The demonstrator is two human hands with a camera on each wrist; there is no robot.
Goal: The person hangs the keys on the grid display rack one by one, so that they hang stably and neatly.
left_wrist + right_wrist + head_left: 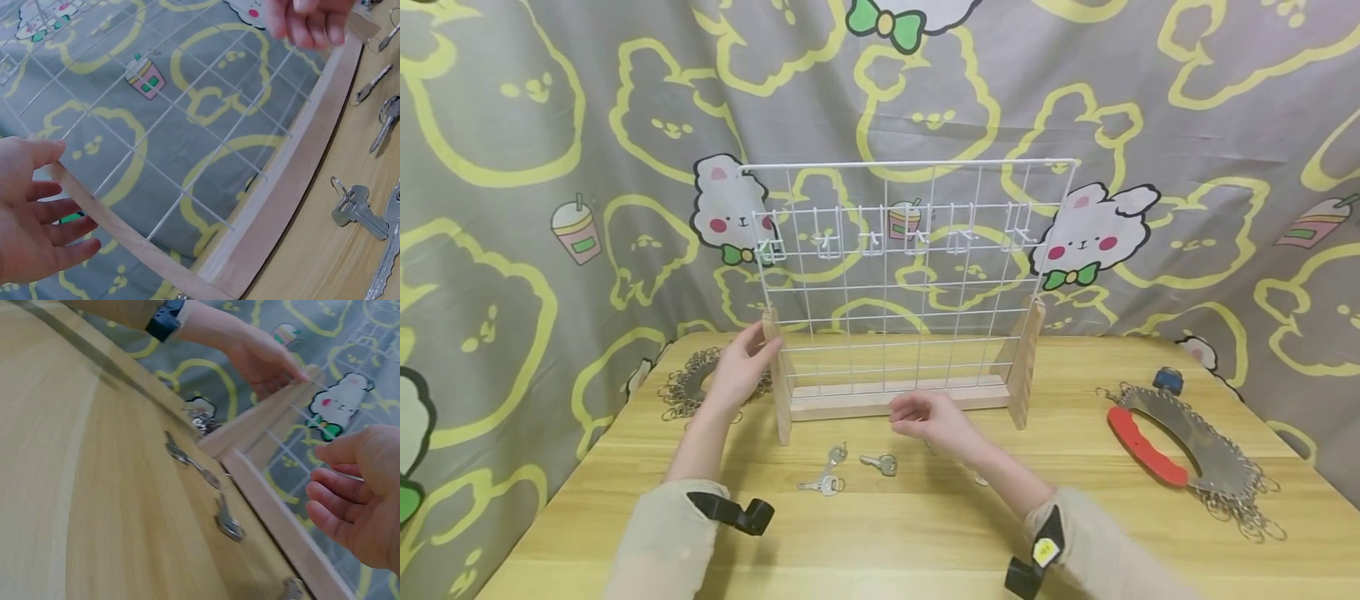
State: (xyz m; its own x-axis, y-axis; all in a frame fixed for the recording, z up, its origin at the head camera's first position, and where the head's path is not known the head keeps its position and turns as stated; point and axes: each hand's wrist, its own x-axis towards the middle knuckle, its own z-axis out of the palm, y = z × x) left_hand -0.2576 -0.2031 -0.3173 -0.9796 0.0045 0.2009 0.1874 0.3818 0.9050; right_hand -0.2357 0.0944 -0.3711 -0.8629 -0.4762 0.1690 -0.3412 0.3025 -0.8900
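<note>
A white wire grid rack (904, 287) stands in wooden side supports (1024, 367), with several white hooks (917, 242) along its upper part. My left hand (741, 367) is at the top of the left support; in the left wrist view its thumb touches the wood and the spread fingers lie beside it. My right hand (936, 421) hovers before the wooden base bar (842, 406), fingers loosely bent, nothing between them. Before the rack lie a single key (882, 463) and keys on small rings (827, 482). More keys (291, 590) lie farther right, partly hidden by my right arm in the head view.
On the right lies a curved metal plate (1213, 450) with a red handle (1146, 450) and many small rings along its edge. A small dark blue object (1168, 381) stands behind it. A similar ringed plate (688, 387) is at the left. A patterned curtain (880, 92) hangs behind.
</note>
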